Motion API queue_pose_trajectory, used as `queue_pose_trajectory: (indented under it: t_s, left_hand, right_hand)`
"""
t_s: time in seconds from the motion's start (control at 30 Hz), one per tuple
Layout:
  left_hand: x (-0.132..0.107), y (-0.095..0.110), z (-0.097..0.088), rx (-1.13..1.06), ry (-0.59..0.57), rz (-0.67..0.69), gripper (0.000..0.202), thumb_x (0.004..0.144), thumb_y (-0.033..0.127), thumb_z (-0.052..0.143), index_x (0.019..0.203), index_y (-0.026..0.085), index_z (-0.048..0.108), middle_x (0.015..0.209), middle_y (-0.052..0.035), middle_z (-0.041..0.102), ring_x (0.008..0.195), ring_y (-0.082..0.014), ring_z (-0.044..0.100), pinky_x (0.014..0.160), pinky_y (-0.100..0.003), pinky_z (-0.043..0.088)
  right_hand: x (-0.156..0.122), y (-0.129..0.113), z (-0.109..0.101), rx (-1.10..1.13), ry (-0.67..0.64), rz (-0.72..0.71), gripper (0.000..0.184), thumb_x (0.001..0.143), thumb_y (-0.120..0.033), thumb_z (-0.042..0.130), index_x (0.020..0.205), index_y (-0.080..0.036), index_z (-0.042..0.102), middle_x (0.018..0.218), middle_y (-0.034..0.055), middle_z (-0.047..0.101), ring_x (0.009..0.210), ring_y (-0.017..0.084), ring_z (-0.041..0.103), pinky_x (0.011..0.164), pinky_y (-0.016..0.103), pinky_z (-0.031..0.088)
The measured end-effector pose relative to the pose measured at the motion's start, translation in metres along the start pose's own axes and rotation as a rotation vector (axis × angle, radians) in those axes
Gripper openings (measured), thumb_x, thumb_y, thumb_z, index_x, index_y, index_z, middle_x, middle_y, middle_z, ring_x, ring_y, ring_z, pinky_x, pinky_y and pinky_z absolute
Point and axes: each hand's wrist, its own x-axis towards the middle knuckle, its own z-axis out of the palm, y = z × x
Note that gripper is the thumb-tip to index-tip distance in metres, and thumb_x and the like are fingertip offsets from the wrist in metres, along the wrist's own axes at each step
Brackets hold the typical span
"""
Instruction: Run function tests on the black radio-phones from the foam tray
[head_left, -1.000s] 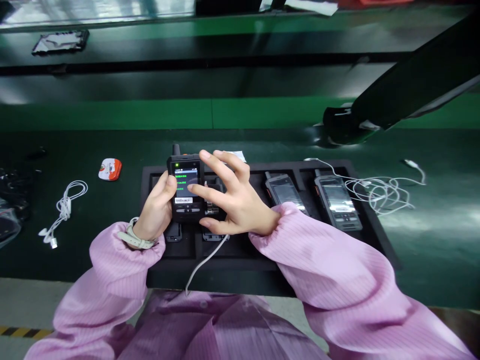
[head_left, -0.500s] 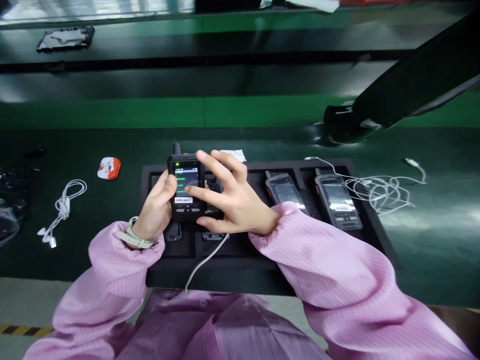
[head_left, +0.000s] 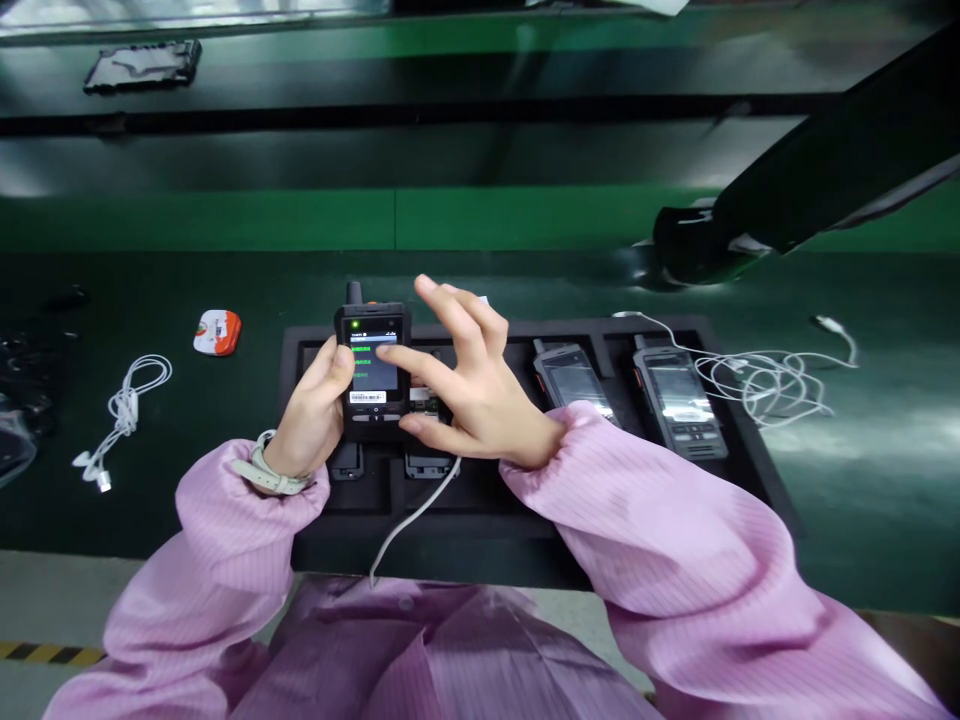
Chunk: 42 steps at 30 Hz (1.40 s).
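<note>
My left hand (head_left: 311,405) is wrapped round the left side of a black handheld two-way radio (head_left: 373,375) with a stubby antenna. The radio is upright, its screen lit with green lines of text and a green light glowing above. My right hand (head_left: 469,390) has its fingers spread, and the index fingertip is at the upper right of the screen. Beneath them lies a black foam tray (head_left: 517,505) with compartments. Two similar radios lie in its right half, a tilted one (head_left: 574,380) and another (head_left: 681,400). More devices under my hands are partly hidden.
A coiled white cable (head_left: 124,410) and a red-and-white box (head_left: 217,332) lie on the left. Another white cable (head_left: 780,375) is tangled at the right. A grey cord (head_left: 409,520) runs toward my lap. A dark arm (head_left: 795,180) slants in at upper right.
My right index finger has moved up the radio's screen, and the listed green text has changed. My left hand keeps its hold on the radio.
</note>
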Motion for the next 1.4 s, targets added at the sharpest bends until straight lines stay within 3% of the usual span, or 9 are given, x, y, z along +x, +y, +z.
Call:
queue_pose_trajectory:
  t_s: [0.13,0.33,0.6,0.77,0.9,1.1,1.4]
  left_hand:
    - [-0.0005,0.0003,0.0003,-0.011,0.011,-0.007,0.041,0.094,0.049,0.067,0.125,0.022,0.067,0.122,-0.0079,0.075,0.119,-0.0282,0.070,0.102,-0.040,0.057]
    - [-0.0003,-0.0003,-0.0002,-0.024,-0.006,-0.009,0.042,0.095,0.049,0.065,0.127,0.022,0.067,0.125,-0.0090,0.074,0.123,-0.0291,0.068,0.103,-0.041,0.056]
    - [0.0004,0.0007,0.0007,-0.011,-0.015,-0.010,0.043,0.094,0.050,0.067,0.127,0.022,0.067,0.122,-0.0079,0.075,0.116,-0.0272,0.071,0.101,-0.039,0.057]
    - [0.0000,0.0007,0.0005,-0.012,-0.008,-0.017,0.044,0.094,0.051,0.066,0.127,0.022,0.066,0.121,-0.0084,0.076,0.117,-0.0283,0.071,0.101,-0.040,0.058]
    - [-0.0004,0.0013,0.0012,-0.012,-0.002,-0.018,0.042,0.094,0.050,0.066,0.126,0.022,0.067,0.125,-0.0084,0.075,0.121,-0.0296,0.069,0.102,-0.041,0.057]
    - [-0.0009,0.0015,0.0025,-0.014,-0.010,-0.006,0.044,0.095,0.049,0.066,0.130,0.023,0.065,0.128,-0.0086,0.073,0.127,-0.0303,0.066,0.105,-0.041,0.056]
    - [-0.0004,0.0016,0.0026,-0.033,0.004,0.015,0.042,0.092,0.050,0.069,0.122,0.020,0.067,0.119,-0.0086,0.076,0.119,-0.0293,0.071,0.102,-0.042,0.057]
  right_hand:
    - [0.0010,0.0002,0.0008,-0.007,0.016,0.025,0.055,0.104,-0.060,0.038,0.140,-0.021,0.054,0.170,0.0130,0.014,0.147,0.035,0.028,0.120,0.061,0.030]
    - [-0.0034,0.0025,-0.0019,0.030,-0.028,-0.016,0.052,0.098,-0.060,0.053,0.142,-0.032,0.055,0.171,0.0073,0.020,0.148,0.037,0.029,0.119,0.063,0.031]
    - [-0.0010,0.0026,-0.0005,-0.002,-0.003,0.078,0.054,0.102,-0.059,0.043,0.147,-0.030,0.050,0.171,0.0081,0.015,0.149,0.038,0.028,0.121,0.064,0.028]
    - [-0.0004,0.0021,0.0007,-0.001,0.031,0.031,0.052,0.104,-0.057,0.039,0.145,-0.026,0.051,0.171,0.0089,0.012,0.147,0.036,0.028,0.120,0.063,0.029]
    - [-0.0010,0.0015,-0.0003,0.014,0.032,0.007,0.050,0.102,-0.056,0.044,0.143,-0.030,0.052,0.171,0.0068,0.015,0.147,0.035,0.029,0.119,0.062,0.032]
    - [-0.0018,0.0010,-0.0011,-0.004,0.028,-0.010,0.046,0.102,-0.056,0.046,0.137,-0.029,0.057,0.169,0.0064,0.022,0.147,0.034,0.031,0.120,0.061,0.032]
    - [0.0020,-0.0010,-0.0053,0.038,0.023,-0.098,0.040,0.101,-0.058,0.048,0.114,-0.025,0.068,0.162,0.0073,0.035,0.145,0.031,0.032,0.120,0.054,0.035]
